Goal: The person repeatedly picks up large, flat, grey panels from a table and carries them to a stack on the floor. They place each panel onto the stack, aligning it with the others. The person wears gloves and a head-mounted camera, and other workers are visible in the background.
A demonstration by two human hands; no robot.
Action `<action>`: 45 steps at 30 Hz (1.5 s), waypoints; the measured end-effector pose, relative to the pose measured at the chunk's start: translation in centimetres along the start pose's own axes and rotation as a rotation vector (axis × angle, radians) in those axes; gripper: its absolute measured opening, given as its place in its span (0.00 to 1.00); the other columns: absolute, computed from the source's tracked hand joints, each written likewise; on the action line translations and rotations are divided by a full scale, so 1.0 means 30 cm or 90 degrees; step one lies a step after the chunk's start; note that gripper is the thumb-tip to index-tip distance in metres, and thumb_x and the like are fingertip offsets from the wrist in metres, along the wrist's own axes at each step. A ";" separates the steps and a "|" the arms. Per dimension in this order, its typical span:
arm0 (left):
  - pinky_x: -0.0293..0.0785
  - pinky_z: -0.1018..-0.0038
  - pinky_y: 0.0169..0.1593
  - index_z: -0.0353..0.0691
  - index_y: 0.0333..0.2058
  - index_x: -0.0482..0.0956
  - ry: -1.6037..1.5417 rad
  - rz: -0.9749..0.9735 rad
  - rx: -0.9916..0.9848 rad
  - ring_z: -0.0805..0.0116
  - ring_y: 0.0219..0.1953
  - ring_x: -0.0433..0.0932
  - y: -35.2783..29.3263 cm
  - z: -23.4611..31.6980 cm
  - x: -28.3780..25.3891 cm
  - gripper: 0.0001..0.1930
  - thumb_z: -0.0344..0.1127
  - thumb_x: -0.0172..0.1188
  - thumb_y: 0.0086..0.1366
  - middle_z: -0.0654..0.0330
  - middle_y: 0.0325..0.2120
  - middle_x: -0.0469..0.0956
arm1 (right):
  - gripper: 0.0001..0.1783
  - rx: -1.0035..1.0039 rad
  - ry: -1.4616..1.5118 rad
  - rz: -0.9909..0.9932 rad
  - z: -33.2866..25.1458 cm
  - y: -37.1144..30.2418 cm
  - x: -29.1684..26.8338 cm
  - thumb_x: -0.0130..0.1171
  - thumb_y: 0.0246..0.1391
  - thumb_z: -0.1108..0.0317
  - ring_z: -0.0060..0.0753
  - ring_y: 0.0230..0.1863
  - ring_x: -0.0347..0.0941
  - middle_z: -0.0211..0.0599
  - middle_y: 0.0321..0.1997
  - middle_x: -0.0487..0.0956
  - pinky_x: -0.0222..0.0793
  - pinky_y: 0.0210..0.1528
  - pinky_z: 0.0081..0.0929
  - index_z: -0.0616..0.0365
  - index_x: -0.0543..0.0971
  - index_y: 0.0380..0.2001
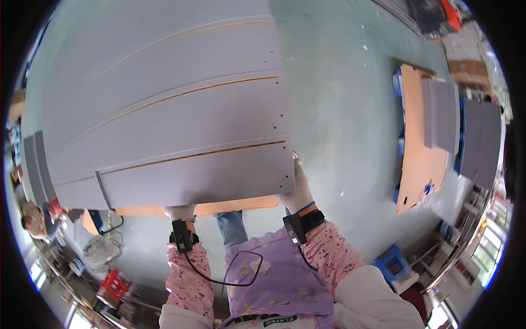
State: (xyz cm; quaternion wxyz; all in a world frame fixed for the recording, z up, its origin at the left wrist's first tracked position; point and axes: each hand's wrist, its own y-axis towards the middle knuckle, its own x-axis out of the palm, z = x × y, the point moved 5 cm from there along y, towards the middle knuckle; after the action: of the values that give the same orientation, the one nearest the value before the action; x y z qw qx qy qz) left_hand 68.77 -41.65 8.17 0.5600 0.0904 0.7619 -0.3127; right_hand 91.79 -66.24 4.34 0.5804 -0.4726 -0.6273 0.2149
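Up close, a big grey board (164, 126) fills the left and far part of the view; it is long and wide, so it takes two hands, one at each end of its near edge; the left hand (179, 211) in a white glove grips that edge from under, fingers hidden; the right hand (297, 189) wraps the near right corner; more grey boards (457, 123) lie stacked on brown cardboard (419, 159) at the right, well apart, on the green floor (339, 98).
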 end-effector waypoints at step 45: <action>0.70 0.66 0.52 0.52 0.48 0.73 -1.399 0.167 -0.723 0.69 0.49 0.70 -0.124 0.135 -0.171 0.31 0.70 0.50 0.58 0.72 0.48 0.72 | 0.19 -0.253 -1.129 -0.041 -0.184 0.233 0.191 0.40 0.63 0.60 0.62 0.60 0.61 0.60 0.64 0.56 0.66 0.57 0.45 0.52 0.65 0.55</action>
State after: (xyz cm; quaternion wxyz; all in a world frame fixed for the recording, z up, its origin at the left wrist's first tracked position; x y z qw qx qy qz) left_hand 72.01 -45.84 13.53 0.8876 -0.3987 -0.0976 0.2090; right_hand 100.02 -59.73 2.90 -0.2015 -0.2075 -0.8824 0.3710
